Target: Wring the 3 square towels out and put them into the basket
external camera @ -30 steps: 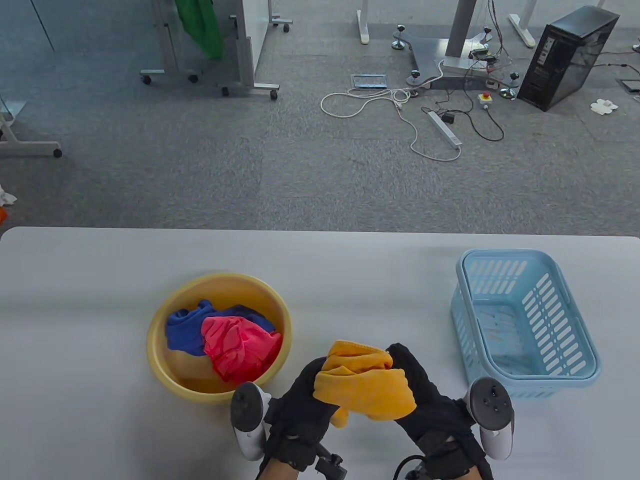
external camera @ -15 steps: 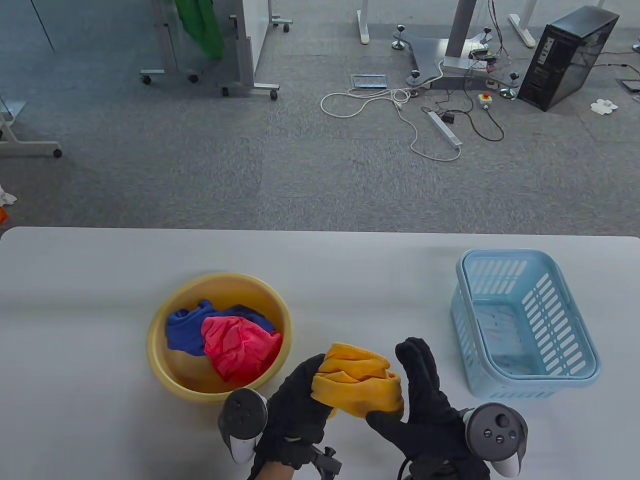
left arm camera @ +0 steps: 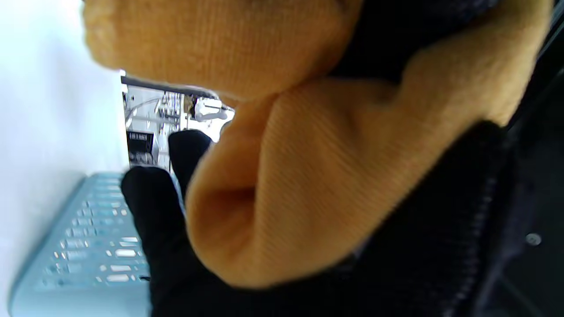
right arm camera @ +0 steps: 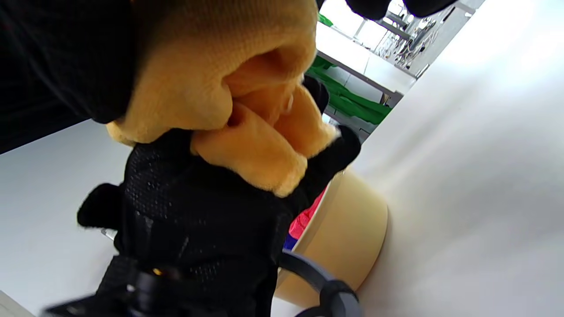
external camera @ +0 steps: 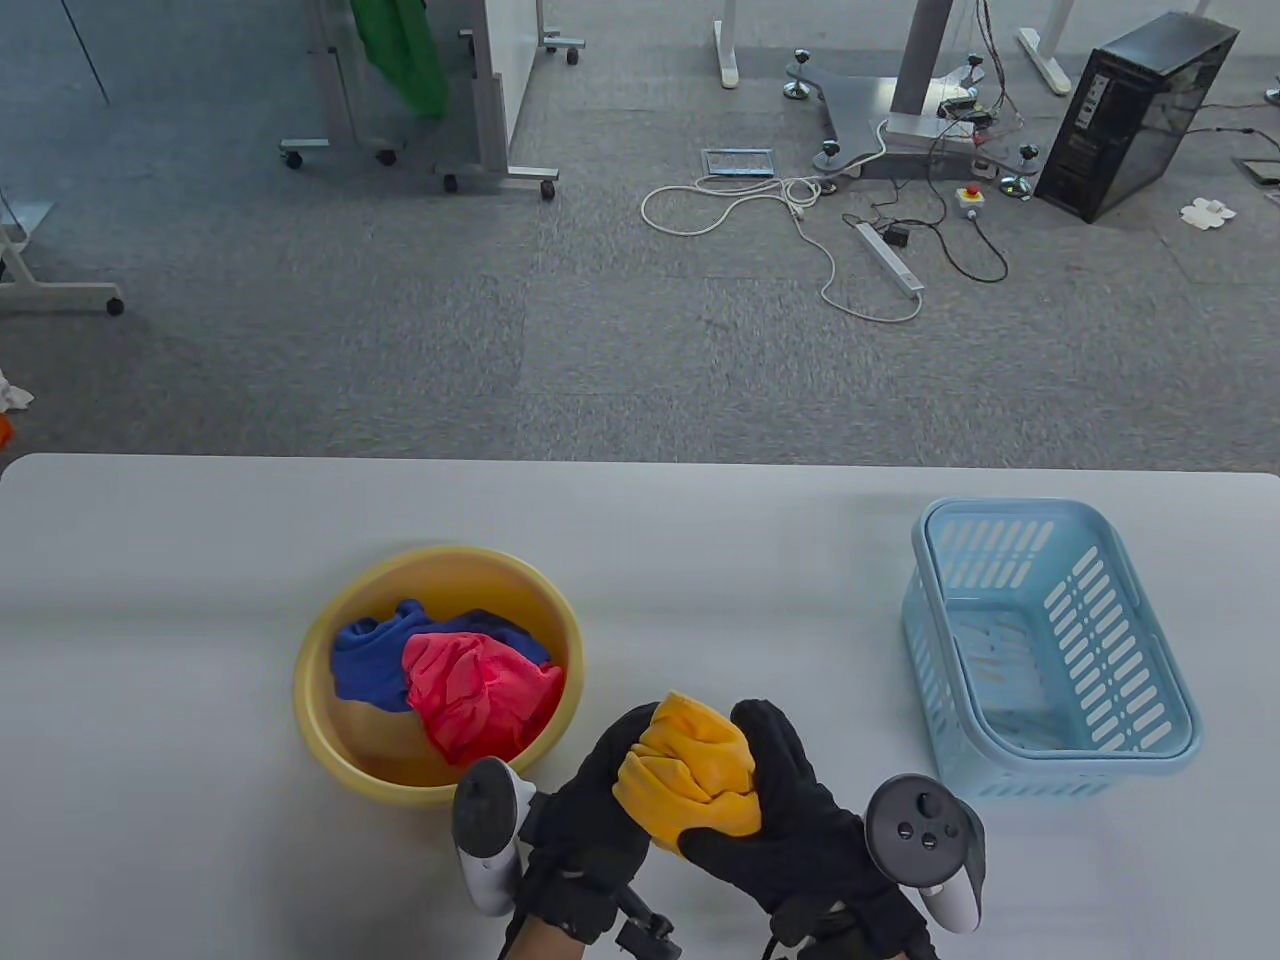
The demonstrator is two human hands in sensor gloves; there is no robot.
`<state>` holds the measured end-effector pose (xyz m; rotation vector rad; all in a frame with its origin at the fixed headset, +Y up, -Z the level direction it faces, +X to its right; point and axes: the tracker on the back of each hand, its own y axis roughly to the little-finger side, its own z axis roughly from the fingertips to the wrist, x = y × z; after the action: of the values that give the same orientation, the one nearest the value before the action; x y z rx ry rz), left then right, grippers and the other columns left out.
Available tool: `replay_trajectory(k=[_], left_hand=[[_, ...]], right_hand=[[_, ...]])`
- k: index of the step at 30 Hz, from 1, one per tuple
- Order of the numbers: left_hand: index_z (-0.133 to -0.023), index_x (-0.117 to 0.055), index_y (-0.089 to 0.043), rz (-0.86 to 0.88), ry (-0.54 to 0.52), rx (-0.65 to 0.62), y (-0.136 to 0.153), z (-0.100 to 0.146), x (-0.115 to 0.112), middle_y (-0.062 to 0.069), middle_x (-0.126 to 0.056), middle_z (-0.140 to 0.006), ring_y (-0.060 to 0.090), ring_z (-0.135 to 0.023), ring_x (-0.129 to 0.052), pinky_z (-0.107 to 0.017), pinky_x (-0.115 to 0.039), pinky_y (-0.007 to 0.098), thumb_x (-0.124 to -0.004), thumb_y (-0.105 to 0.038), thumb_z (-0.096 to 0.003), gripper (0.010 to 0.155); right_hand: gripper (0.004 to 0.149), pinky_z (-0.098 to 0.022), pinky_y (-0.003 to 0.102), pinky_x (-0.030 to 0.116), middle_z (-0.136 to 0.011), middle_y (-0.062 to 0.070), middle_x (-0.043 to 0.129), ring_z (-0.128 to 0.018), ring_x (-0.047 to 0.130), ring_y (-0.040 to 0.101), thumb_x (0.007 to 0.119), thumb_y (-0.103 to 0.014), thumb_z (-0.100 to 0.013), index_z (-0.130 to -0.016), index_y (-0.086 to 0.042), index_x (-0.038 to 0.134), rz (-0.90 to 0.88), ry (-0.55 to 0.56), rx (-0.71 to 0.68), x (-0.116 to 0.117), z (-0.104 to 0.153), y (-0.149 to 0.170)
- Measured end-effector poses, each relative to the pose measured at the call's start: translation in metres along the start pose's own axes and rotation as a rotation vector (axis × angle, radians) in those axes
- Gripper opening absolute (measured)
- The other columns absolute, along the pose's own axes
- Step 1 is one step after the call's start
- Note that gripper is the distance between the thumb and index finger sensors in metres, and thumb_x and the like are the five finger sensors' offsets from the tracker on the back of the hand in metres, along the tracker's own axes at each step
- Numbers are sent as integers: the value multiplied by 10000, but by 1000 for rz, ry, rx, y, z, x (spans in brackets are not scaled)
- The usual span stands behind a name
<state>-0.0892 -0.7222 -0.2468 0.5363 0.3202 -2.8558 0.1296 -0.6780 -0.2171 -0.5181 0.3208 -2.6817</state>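
Note:
An orange towel [external camera: 690,772] is bunched into a tight wad between both hands, above the table's front edge. My left hand [external camera: 600,790] grips it from the left and my right hand [external camera: 775,800] grips it from the right, fingers curled round it. The wad fills the left wrist view [left arm camera: 308,176] and shows squeezed in the right wrist view [right arm camera: 229,88]. A blue towel [external camera: 365,665] and a red towel [external camera: 470,690] lie in the yellow basin [external camera: 320,640]. The light blue basket [external camera: 1150,640] stands at the right with no towel in it.
The basin [right arm camera: 348,237] sits just left of my hands, the basket [left arm camera: 88,246] about a hand's width to the right. Beyond the table's far edge is grey carpet with cables, a computer tower [external camera: 1130,110] and wheeled frames.
The loosely held orange towel has been squeezed into a compact ball. My right hand swung open, then closed in from the right over the towel. Both hands moved closer together.

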Motion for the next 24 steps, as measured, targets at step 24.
replay_trajectory(k=[24], left_hand=[[-1168,-460,-495,388,338,121,23,-5,-29,78,58,-1176,395,-1086,57,-699,-124,734,-813,-485,-617,654]], right_hand=[[984,-714,760,404,-1167,263,250,-989,262,678,1100,-397,-345,-1032,-43,491,-194,78,2,16,-4,11]])
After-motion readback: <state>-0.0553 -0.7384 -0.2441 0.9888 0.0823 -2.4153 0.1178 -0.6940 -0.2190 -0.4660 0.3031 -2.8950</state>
